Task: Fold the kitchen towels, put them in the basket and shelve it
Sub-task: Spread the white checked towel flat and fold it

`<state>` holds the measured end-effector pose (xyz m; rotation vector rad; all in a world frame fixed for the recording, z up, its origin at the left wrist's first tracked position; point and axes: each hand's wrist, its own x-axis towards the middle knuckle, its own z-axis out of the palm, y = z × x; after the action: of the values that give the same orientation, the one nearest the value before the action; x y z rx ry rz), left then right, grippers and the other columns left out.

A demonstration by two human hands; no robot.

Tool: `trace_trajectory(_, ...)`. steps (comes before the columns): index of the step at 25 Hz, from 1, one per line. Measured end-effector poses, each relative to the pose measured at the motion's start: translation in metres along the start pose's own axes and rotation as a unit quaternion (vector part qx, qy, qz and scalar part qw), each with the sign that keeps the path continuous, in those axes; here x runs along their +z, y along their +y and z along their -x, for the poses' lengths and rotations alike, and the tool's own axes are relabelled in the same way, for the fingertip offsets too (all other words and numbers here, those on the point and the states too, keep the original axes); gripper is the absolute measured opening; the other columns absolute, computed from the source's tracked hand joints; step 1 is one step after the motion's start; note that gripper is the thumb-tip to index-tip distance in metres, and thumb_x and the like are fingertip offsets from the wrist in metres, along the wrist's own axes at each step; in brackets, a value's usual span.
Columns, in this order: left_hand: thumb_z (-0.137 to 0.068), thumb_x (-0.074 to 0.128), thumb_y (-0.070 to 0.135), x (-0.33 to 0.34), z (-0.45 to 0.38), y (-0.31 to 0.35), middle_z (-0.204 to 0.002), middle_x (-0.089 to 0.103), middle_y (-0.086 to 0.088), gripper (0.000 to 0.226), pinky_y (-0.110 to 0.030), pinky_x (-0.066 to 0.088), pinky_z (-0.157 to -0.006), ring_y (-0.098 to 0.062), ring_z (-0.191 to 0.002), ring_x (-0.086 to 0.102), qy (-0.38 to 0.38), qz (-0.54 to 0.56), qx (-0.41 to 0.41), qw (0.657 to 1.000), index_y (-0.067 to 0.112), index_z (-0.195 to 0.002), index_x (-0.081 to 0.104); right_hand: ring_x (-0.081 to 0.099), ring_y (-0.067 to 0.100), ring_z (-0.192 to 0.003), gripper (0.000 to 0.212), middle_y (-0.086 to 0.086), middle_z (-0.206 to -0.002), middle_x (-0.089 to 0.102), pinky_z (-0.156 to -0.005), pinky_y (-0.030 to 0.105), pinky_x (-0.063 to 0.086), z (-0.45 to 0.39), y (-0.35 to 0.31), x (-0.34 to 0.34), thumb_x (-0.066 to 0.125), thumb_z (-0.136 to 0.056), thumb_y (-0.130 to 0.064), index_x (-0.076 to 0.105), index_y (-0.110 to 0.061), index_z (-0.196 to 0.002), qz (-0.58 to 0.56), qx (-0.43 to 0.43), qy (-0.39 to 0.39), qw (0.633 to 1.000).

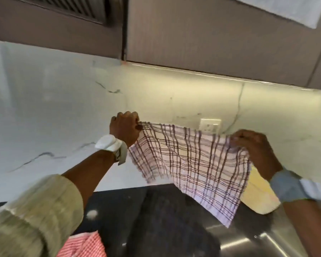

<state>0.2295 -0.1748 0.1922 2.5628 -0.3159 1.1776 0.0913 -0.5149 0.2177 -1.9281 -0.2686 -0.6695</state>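
Checked towel [189, 164] hangs in the air between my two hands, above the dark counter [130, 210]. I've got its top edge stretched: left hand [125, 129] pinches one corner, right hand [256, 147] clamps the other, both curled on cloth. Long axis runs hand to hand, left end higher; body droops down from there to a free corner. Thin white weave, dark plaid lines, rumpled (not folded yet). Red-checked towel [85, 243] lies below my left arm, yellow cloth [258, 197] under my right wrist.
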Motion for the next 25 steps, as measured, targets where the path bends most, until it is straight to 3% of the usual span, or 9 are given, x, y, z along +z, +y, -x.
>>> trace_trajectory(2,-0.078,0.071,0.023,0.029,0.033,-0.001,-0.081,0.064,-0.009,0.012,-0.04,0.043,-0.069,-0.036,-0.08,0.06,-0.029,0.013,0.046,0.998,0.017,-0.083,0.061,0.063,0.004,-0.068,0.024,-0.007,-0.068,0.071,-0.068,0.016,0.048,0.051,0.013,0.004,0.068,-0.069,-0.002,0.073,-0.023,-0.06,-0.017,0.055,-0.115,0.992)
trace_trajectory(4,-0.079,0.068,0.016,0.055,0.085,-0.013,-0.089,0.066,-0.01,0.012,-0.042,0.046,-0.074,-0.037,-0.086,0.061,-0.135,-0.003,0.089,0.987,0.016,-0.089,0.063,0.067,0.006,-0.082,0.024,-0.005,-0.083,0.075,-0.077,0.015,0.048,0.099,0.044,0.03,0.068,-0.074,-0.002,0.076,-0.023,-0.068,0.043,0.138,-0.26,0.955)
trace_trajectory(6,-0.084,0.059,0.02,0.071,0.142,-0.032,-0.109,0.063,-0.006,0.022,-0.039,0.044,-0.085,-0.031,-0.102,0.059,-0.302,-0.097,0.145,0.937,0.02,-0.105,0.061,0.067,0.012,-0.087,0.011,0.001,-0.091,0.074,-0.082,0.018,0.049,0.143,0.071,0.066,0.068,-0.079,-0.008,0.076,-0.014,-0.082,0.067,0.212,-0.406,0.886)
trace_trajectory(8,-0.087,0.054,0.025,0.083,0.189,-0.05,-0.121,0.058,0.002,0.028,-0.033,0.04,-0.091,-0.023,-0.113,0.054,-0.447,-0.154,0.17,0.864,0.027,-0.115,0.057,0.064,0.019,-0.085,0.008,0.008,-0.091,0.071,-0.084,0.032,0.051,0.171,0.096,0.1,0.068,-0.082,-0.016,0.073,-0.013,-0.087,0.035,0.25,-0.485,0.837)
trace_trajectory(10,-0.086,0.055,0.022,0.088,0.22,-0.06,-0.12,0.058,0.01,0.03,-0.029,0.036,-0.095,-0.016,-0.116,0.05,-0.508,-0.149,0.173,0.831,0.034,-0.113,0.058,0.065,0.018,-0.088,0.009,0.005,-0.095,0.07,-0.088,0.034,0.054,0.182,0.122,0.123,0.065,-0.088,-0.025,0.07,-0.017,-0.089,0.08,0.25,-0.468,0.844)
trace_trajectory(14,-0.083,0.056,0.012,0.087,0.248,-0.046,-0.116,0.06,0.012,0.034,-0.032,0.035,-0.1,-0.014,-0.115,0.05,-0.483,-0.07,0.111,0.866,0.035,-0.107,0.063,0.059,0.015,-0.107,0.026,-0.004,-0.115,0.064,-0.097,0.039,0.048,0.181,0.176,0.155,0.058,-0.089,-0.044,0.066,-0.024,-0.105,0.214,0.178,-0.281,0.918)
trace_trajectory(17,-0.09,0.054,0.022,0.095,0.262,-0.012,-0.138,0.049,0.007,0.039,-0.034,0.037,-0.106,-0.016,-0.127,0.044,-0.469,0.024,0.064,0.881,0.03,-0.128,0.055,0.02,0.026,-0.145,0.073,0.002,-0.158,0.023,-0.117,0.045,0.019,0.189,0.215,0.162,0.034,-0.09,-0.067,0.034,-0.022,-0.147,0.318,0.175,-0.315,0.877)
trace_trajectory(20,-0.097,0.043,0.049,0.114,0.275,0.017,-0.16,0.018,0.004,0.061,-0.043,0.024,-0.117,-0.02,-0.145,0.02,-0.532,0.038,0.028,0.845,0.027,-0.151,0.025,-0.013,0.023,-0.148,0.082,0.004,-0.161,-0.011,-0.119,0.042,-0.008,0.207,0.247,0.148,0.009,-0.088,-0.073,-0.001,-0.025,-0.154,0.394,0.136,-0.332,0.846)
trace_trajectory(25,-0.094,0.019,0.066,0.149,0.292,0.046,-0.161,-0.006,0.004,0.074,-0.04,0.0,-0.12,-0.02,-0.149,-0.005,-0.492,0.01,-0.016,0.871,0.026,-0.154,0.002,-0.02,0.017,-0.146,0.08,-0.003,-0.159,-0.017,-0.12,0.042,-0.008,0.192,0.288,0.101,0.009,-0.089,-0.076,-0.008,-0.031,-0.153,0.399,0.081,-0.351,0.843)
